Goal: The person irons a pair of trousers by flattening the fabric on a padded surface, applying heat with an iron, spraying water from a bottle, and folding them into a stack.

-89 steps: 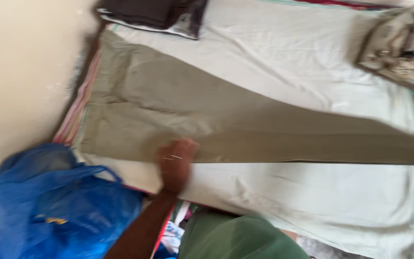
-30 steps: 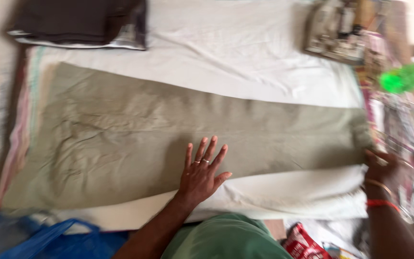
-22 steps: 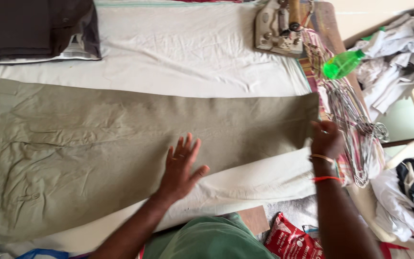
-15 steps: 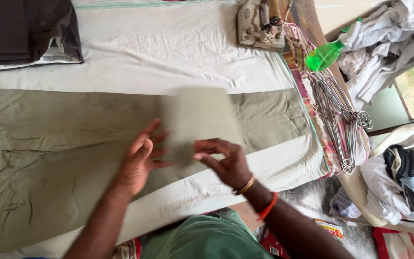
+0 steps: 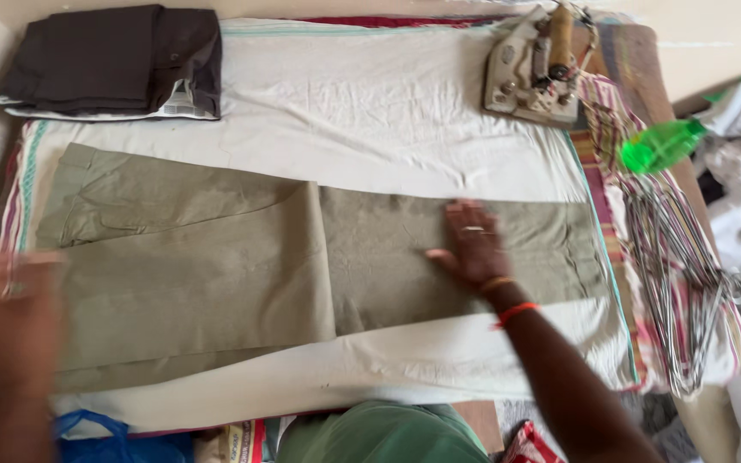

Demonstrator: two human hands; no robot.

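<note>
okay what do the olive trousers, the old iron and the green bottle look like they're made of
The olive trousers look like matte woven cotton or a cotton blend: soft creases, no sheen. The iron seems heavy, dull, worn metal with what may be a wooden handle. The green bottle looks like translucent plastic, since light glows through it, though it is blurred.

Single head view, steep downward look, close over ironing table (image 5: pixel 405 129), person's edge nearest.
</note>
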